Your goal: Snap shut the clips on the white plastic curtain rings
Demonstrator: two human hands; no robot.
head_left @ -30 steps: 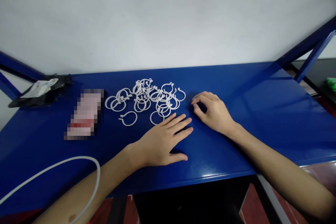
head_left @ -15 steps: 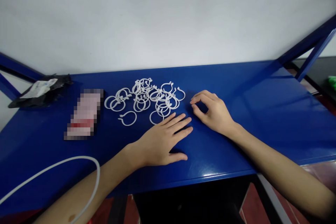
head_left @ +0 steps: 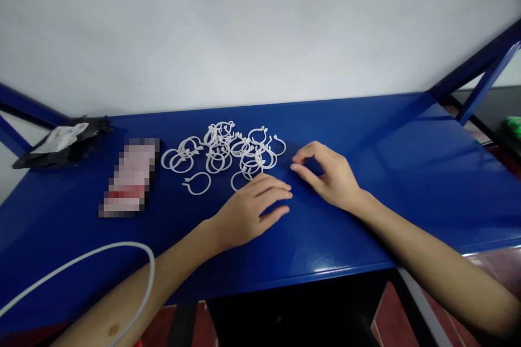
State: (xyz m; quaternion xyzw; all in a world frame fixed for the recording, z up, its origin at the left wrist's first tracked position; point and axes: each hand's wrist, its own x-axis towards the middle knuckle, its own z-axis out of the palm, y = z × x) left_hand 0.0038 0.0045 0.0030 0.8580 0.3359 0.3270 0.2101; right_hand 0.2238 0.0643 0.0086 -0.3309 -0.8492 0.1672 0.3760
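head view shows the pile of white open-ended rings (head_left: 241,150) on the blue table (head_left: 366,135), spread left to right, lying just beyond the left hand (head_left: 246,210), which is nearer, and leftward of the right hand (head_left: 331,176), both hands loosely curved, with nothing visible in their fingers.

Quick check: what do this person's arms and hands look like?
Left hand and right hand are bare, no gloves or watch showing. No sleeve shows on right forearm or left forearm; the latter bears a small mark, with a white cable passing in front.
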